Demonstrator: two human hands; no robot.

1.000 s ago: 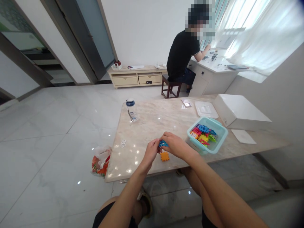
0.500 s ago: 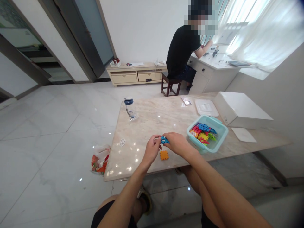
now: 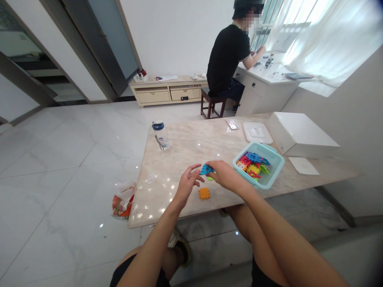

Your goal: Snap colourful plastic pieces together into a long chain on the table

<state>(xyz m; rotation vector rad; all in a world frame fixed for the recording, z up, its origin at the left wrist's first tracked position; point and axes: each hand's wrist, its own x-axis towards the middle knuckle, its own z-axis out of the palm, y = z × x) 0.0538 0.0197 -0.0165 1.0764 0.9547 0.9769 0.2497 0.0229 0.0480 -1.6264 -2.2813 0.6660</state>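
pinching a blue toothed piece by its right side, the right hand has it in its fingers, apparently lifted over the surface, roughly midway between the tub and the surface's left edge. the left hand is just to the left of that piece, fingers parted and turned toward it, with no firm grasp showing; whether a fingertip touches the blue rim, i cannot tell. a green piece peeks out below the right hand, mostly hidden, while an orange square lies flat closer to the surface's near edge. the step in hand seems to be handling the blue piece between both hands, perhaps adjusting its hold or angle. from here, the next move would call for a steady right pinch and a light left touch at the free edge, minding the teeth. toward the right, the pale teal tub carries more coloured pieces, near the surface's near edge, its far side facing a clear lid by the far edge. a bottle stands by the far left corner, and white cut-outs lie near the left edge.
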